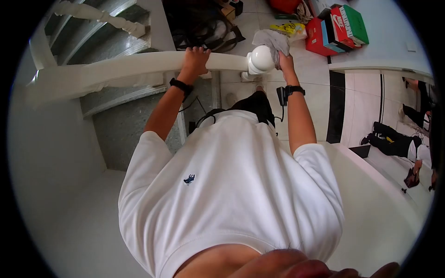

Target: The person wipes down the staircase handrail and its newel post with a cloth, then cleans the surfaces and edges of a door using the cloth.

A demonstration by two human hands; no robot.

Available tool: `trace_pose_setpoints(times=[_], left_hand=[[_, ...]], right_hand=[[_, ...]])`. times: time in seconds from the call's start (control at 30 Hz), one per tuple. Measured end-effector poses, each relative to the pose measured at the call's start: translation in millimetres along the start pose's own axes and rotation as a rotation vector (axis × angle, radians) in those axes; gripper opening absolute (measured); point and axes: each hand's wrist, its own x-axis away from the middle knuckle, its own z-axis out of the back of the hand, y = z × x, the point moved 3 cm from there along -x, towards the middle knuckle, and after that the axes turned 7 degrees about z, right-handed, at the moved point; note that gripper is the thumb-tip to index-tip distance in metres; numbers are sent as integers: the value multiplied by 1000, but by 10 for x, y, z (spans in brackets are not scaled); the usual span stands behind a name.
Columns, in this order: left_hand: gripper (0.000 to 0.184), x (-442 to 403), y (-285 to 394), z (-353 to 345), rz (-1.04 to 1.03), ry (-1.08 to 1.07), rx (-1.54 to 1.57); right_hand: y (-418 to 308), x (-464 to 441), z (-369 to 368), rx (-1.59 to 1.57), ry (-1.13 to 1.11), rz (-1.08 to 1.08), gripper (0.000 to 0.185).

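Big stuff first: the stairs fill your ten o'clock, grey treads under the pale handrail, and that rail sweeps from nine o'clock round to just past twelve. Out near half past one sit the shoe boxes, red, green and blue ones packed together, with a yellow bag on the floor at one o'clock. Over at three, another person in a white top and dark trousers is in view.

Now in close: the rail ends in a glossy white ball at one o'clock, and here's your grey cloth, bunched and draped along the ball's far side and its right side. Your right hand is on it at one o'clock, fingers closed on the cloth's near edge, right beside the ball. Your left hand lies over the rail between eleven and twelve, fingers spread across the top, thumb out to the side.
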Motion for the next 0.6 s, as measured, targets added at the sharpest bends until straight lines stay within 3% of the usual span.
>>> trace_pose_setpoints(times=[0.03, 0.07, 0.13, 0.17, 0.23, 0.27, 0.3, 0.37, 0.4, 0.43, 0.53, 0.6], left_hand=[[81, -43, -8, -43, 16, -92, -4], [81, -63, -2, -32, 10, -90, -3], [85, -66, 9, -29, 37, -106, -10], [85, -73, 24, -30, 28, -97, -7], [59, -50, 46, -101, 86, 30, -23], [79, -89, 46, -243, 97, -54, -34], [79, -83, 72, -187, 79, -49, -24], [126, -2, 169, 63, 83, -116, 102], [140, 10, 270, 76, 22, -93, 194], [140, 24, 388, 115, 16, -100, 205], [137, 43, 795, 472, -209, -358, 816], [133, 23, 999, 355, -366, -104, 1299]], right_hand=[[2, 57, 53, 50, 19, 25, 51], [-34, 140, 100, 51, 26, 24, 51], [-85, 345, 154, 481, -67, -106, 42], [-181, 434, 176, 484, -55, -105, 42], [-488, 672, 151, 816, -138, -51, 34], [-728, 788, 132, 865, -174, -33, 32], [-903, 872, 94, 914, -211, -21, 31], [-985, 896, 21, 991, -291, 97, 31], [-1161, 951, -30, 965, -307, 91, 32], [-1338, 1023, -90, 937, -334, 88, 32], [-1420, 933, -204, 897, -390, 55, 35], [-1320, 735, -308, 819, -507, 2, 43]])
